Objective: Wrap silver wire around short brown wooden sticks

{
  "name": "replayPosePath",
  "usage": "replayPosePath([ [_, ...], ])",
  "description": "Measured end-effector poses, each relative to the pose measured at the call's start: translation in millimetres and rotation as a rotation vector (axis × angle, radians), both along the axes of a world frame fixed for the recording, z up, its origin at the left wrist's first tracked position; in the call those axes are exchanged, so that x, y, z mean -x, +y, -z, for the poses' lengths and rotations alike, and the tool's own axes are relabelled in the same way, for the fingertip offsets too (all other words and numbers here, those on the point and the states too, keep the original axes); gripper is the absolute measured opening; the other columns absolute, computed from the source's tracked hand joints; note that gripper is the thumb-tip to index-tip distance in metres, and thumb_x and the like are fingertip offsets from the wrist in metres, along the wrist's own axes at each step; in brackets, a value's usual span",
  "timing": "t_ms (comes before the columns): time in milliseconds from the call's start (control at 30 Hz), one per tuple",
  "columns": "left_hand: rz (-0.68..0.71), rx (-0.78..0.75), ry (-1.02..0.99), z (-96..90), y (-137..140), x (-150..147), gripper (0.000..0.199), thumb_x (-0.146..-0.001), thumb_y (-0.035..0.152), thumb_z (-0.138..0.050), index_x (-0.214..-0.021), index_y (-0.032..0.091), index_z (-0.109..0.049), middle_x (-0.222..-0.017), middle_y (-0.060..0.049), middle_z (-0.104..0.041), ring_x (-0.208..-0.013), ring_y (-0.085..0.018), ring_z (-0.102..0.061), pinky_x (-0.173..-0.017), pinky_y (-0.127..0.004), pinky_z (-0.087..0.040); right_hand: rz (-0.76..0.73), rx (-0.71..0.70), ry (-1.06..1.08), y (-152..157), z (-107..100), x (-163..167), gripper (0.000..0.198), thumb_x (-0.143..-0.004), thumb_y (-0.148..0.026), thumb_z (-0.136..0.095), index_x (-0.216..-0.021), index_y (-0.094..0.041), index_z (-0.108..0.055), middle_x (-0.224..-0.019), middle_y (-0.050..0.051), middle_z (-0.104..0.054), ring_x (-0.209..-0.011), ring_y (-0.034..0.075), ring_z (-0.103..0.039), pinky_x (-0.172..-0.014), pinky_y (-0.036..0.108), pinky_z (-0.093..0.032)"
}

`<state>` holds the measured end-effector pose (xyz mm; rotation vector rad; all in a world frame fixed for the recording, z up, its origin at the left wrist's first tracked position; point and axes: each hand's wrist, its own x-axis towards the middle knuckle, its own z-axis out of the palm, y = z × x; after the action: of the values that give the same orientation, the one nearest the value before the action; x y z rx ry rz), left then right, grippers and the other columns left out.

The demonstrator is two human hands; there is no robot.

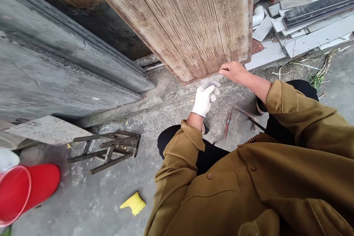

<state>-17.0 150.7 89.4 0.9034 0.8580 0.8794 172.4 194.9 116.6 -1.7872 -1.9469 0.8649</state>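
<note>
A weathered wooden panel (190, 18) made of vertical boards leans in front of me, its lower edge close to the ground. My right hand (234, 72), bare, is at that lower edge with thumb and fingertips pinched together; whatever lies between them is too small to make out. Just left of it and lower, my left hand (204, 97) wears a white glove. Its fingers are loosely bent and partly apart, with nothing visible in them. Between my feet lies a reddish-brown stick-like tool (227, 124). Beside it is another tool with a wooden handle (243, 111), partly hidden by my clothing.
A small wooden stool (110, 149) lies on its side at left. Beyond it are a red bucket (41, 184) and a pale board (49, 129). A yellow scrap (134, 203) is on the concrete floor. Tile offcuts (312, 33) are stacked at upper right, near dry stalks (322, 70).
</note>
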Motion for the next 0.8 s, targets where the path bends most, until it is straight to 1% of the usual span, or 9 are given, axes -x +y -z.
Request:
replayPosePath([
  [67,-0.001,0.006,0.002,0.0,0,0,0.022,-0.076,0.03,-0.066,-0.09,0.013,-0.067,-0.062,0.001,-0.058,-0.042,-0.003,-0.032,-0.043,-0.018,-0.023,-0.011,-0.019,0.039,0,-1,1,0.039,-0.092,-0.023,-0.049,-0.123,-0.013,-0.069,-0.107,0.01,-0.072,-0.094,0.021,-0.061,-0.086,0.032,-0.044],
  [133,0.003,-0.004,0.014,1.0,0,0,0.025,-0.075,0.03,-0.066,-0.093,0.013,-0.066,-0.063,0.001,-0.059,-0.043,-0.004,-0.034,-0.044,-0.019,-0.026,-0.002,0.022,0.121,1,0,3,0.045,-0.092,-0.017,-0.045,-0.133,-0.01,-0.062,-0.109,0.011,-0.071,-0.09,0.019,-0.06,-0.084,0.032,-0.045],
  [233,0.002,-0.069,0.035,4.7,1,1,0.032,-0.077,0.035,-0.069,-0.101,0.016,-0.061,-0.069,0.0,-0.065,-0.045,-0.005,-0.041,-0.045,-0.018,-0.031,0.057,0.164,0.373,0,6,6,0.037,-0.092,-0.013,-0.041,-0.117,-0.009,-0.068,-0.092,0.008,-0.07,-0.067,0.013,-0.053,-0.068,0.028,-0.045],
  [300,-0.015,-0.122,0.06,7.5,2,3,0.037,-0.077,0.039,-0.071,-0.103,0.017,-0.056,-0.074,0.0,-0.068,-0.046,-0.005,-0.046,-0.046,-0.018,-0.034,0.061,0.212,0.569,-1,11,7,0.03,-0.093,-0.011,-0.041,-0.104,-0.011,-0.07,-0.083,0.005,-0.067,-0.061,0.01,-0.049,-0.063,0.025,-0.044],
  [367,-0.029,-0.161,0.089,8.6,2,4,0.041,-0.078,0.041,-0.073,-0.105,0.018,-0.053,-0.079,-0.002,-0.071,-0.048,-0.007,-0.052,-0.048,-0.019,-0.038,-0.002,0.221,0.659,-4,13,7,0.027,-0.093,-0.012,-0.044,-0.101,-0.013,-0.07,-0.075,0.002,-0.063,-0.06,0.009,-0.049,-0.061,0.023,-0.042],
  [467,-0.005,-0.192,0.127,6.2,2,7,0.05,-0.079,0.041,-0.072,-0.118,0.018,-0.051,-0.084,-0.003,-0.073,-0.054,-0.009,-0.06,-0.056,-0.023,-0.047,-0.1,0.179,0.574,-11,11,4,0.031,-0.094,-0.016,-0.046,-0.113,-0.016,-0.071,-0.068,-0.002,-0.059,-0.056,0.008,-0.043,-0.058,0.022,-0.037],
  [567,0.024,-0.188,0.187,2.8,2,9,0.06,-0.08,0.039,-0.07,-0.132,0.017,-0.048,-0.089,-0.005,-0.072,-0.056,-0.011,-0.062,-0.061,-0.026,-0.051,-0.153,0.139,0.469,-17,5,2,0.038,-0.094,-0.015,-0.046,-0.125,-0.016,-0.067,-0.075,-0.002,-0.063,-0.058,0.008,-0.043,-0.059,0.023,-0.035],
  [667,0.019,-0.177,0.242,3.4,2,9,0.065,-0.08,0.034,-0.068,-0.139,0.019,-0.046,-0.1,-0.008,-0.072,-0.06,-0.011,-0.065,-0.06,-0.026,-0.051,-0.258,0.08,0.464,-19,3,3,0.032,-0.096,-0.017,-0.046,-0.115,-0.015,-0.071,-0.089,0.002,-0.069,-0.066,0.009,-0.051,-0.065,0.024,-0.04],
  [800,0.038,-0.174,0.264,8.8,2,9,0.077,-0.081,0.023,-0.065,-0.151,0.026,-0.034,-0.12,-0.01,-0.068,-0.064,-0.011,-0.068,-0.064,-0.027,-0.055,-0.428,-0.168,0.461,-18,10,5,0.025,-0.094,-0.019,-0.053,-0.1,-0.021,-0.077,-0.111,0.006,-0.07,-0.099,0.014,-0.062,-0.086,0.029,-0.046],
])
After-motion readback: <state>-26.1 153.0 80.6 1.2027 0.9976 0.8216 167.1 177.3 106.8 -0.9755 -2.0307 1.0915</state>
